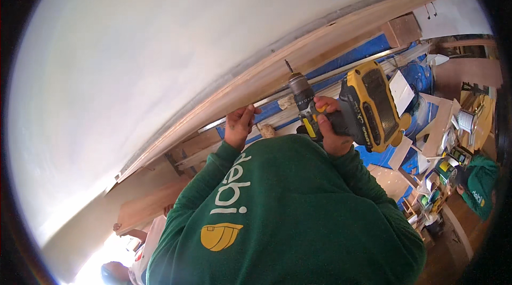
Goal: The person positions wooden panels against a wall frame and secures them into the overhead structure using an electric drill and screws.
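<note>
My right hand [333, 134] is wrapped round the grip of a yellow and black cordless drill [302, 93], a finger by its trigger. A thin bit [288, 65] sticks out of the chuck and points up toward a long wooden board [250, 79], apart from it as far as I can see. That board runs slantwise along the edge of a large white surface [138, 55]. To the left of the drill, my left hand [240, 126] is raised close under the board, thumb and fingers pinched together. What lies between those fingertips, if anything, is too small to make out.
Blue sheeting [365, 50], long strips and wood pieces lie beyond the drill. Cluttered tools and containers [445, 167] fill the right side, near a person in a green top [480, 186]. At lower left another person's arm [136, 233] reaches to a wooden panel [152, 205].
</note>
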Motion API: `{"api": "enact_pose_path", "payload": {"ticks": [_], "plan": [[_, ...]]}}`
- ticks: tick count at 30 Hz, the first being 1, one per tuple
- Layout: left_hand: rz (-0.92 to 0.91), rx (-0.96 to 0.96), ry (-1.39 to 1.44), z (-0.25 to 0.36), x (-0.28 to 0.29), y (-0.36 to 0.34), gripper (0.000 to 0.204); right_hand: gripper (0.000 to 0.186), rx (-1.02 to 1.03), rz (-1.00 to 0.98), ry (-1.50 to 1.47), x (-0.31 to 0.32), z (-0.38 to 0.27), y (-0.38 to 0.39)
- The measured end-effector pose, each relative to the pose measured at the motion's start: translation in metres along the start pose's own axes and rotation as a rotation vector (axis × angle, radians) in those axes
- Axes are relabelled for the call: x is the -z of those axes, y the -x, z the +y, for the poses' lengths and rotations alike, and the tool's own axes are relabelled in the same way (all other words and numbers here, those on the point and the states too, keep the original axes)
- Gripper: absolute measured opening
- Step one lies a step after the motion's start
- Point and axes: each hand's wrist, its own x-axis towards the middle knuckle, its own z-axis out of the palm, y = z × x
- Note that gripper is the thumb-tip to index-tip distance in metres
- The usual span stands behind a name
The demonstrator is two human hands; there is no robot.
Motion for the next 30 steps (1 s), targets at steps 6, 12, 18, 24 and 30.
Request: {"api": "enact_pose_path", "payload": {"ticks": [6,12,18,24,30], "plan": [[0.015,0.022,-0.065,-0.003,0.004,0.001,0.043,0.031,0.023,-0.052,0.008,0.001,0.001,-0.006],[0.09,0.039,0.026,-0.011,0.005,0.003,0.04,0.031,0.052,-0.069,0.041,0.006,0.007,-0.006],[0.012,-0.032,0.034,-0.001,-0.004,0.018,0.037,0.041,-0.051,-0.253,0.475,0.019,0.001,-0.008],[0.09,-0.036,0.204,-0.02,-0.012,0.04,0.032,0.043,0.485,-0.432,0.833,0.042,0.035,-0.02],[0.291,-0.059,0.579,-0.053,-0.006,0.115,0.025,0.032,0.127,-0.556,0.516,0.056,0.0,-0.002]]}}
